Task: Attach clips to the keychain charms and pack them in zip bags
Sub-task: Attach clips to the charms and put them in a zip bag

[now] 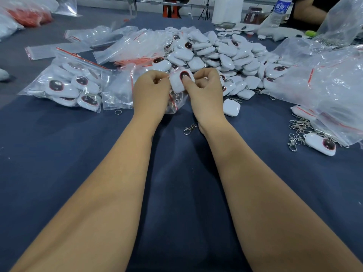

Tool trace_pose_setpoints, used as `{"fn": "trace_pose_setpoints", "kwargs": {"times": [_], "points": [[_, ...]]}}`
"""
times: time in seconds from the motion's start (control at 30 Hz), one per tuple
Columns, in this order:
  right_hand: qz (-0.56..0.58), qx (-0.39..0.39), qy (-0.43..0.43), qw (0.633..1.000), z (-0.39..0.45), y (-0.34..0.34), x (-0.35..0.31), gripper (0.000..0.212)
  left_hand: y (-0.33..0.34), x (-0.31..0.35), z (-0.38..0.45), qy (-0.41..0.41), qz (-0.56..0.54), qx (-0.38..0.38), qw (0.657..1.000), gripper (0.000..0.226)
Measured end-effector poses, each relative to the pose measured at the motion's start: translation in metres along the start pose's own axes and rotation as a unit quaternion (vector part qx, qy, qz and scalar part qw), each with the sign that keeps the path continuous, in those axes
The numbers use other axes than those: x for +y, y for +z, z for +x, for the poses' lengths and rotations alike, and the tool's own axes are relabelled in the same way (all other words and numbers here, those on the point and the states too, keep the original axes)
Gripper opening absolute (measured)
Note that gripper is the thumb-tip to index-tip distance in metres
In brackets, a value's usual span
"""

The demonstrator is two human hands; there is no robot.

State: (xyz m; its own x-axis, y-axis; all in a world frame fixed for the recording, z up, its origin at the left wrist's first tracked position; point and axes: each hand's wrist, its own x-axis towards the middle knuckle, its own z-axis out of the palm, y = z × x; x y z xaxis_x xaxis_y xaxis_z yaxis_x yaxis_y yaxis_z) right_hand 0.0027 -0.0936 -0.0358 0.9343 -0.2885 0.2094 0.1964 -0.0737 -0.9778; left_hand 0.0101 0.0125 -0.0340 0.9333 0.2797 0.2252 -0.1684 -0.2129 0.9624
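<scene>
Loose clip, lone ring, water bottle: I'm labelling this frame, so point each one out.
Loose clip (189, 128), head view, on its hook body.
Ring (118, 112), head view, on the wire loop.
Water bottle (280, 10), head view, on its label.

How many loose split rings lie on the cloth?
2: one split ring near the packed zip bags, another split ring right of the charm pile. More may be hidden.

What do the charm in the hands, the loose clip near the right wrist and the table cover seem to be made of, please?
Charm: apparently glossy white plastic, showing soft highlights. Clip: likely polished metal, silvery and glinting. Table cover: seemingly matte dark-blue fabric, slightly wrinkled.
</scene>
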Motion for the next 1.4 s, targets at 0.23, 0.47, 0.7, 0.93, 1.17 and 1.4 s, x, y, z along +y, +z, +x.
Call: {"fn": "trace_pose_setpoints", "kwargs": {"times": [0.23, 0.47, 0.7, 0.93, 1.17, 1.4], "points": [[-0.091, -0.047, -0.043, 0.994, -0.001, 0.001, 0.0, 0.01, -0.001, 0.002, 0.002, 0.02, -0.013, 0.042, 0.999, 0.019], [-0.179, -0.072, -0.082, 0.978, -0.008, 0.003, -0.003, 0.025, -0.001, 0.002, 0.003, 0.063, -0.011, 0.056, 0.996, 0.011], [-0.503, 0.072, 0.016, 0.861, -0.002, -0.009, -0.001, 0.028, 0.001, 0.001, 0.003, 0.05, -0.022, 0.049, 0.997, 0.014], [-0.449, -0.008, -0.052, 0.892, -0.003, -0.009, 0.003, 0.041, 0.0, 0.0, 0.001, 0.035, 0.007, 0.028, 0.999, 0.019], [-0.248, 0.014, -0.073, 0.966, -0.001, -0.007, 0.0, 0.033, 0.002, 0.002, -0.002, 0.06, 0.047, 0.002, 0.997, 0.031], [0.022, 0.063, 0.056, 0.996, 0.007, -0.006, -0.001, 0.027, 0.003, -0.001, -0.001, 0.045, 0.07, -0.039, 0.996, 0.028]]}}
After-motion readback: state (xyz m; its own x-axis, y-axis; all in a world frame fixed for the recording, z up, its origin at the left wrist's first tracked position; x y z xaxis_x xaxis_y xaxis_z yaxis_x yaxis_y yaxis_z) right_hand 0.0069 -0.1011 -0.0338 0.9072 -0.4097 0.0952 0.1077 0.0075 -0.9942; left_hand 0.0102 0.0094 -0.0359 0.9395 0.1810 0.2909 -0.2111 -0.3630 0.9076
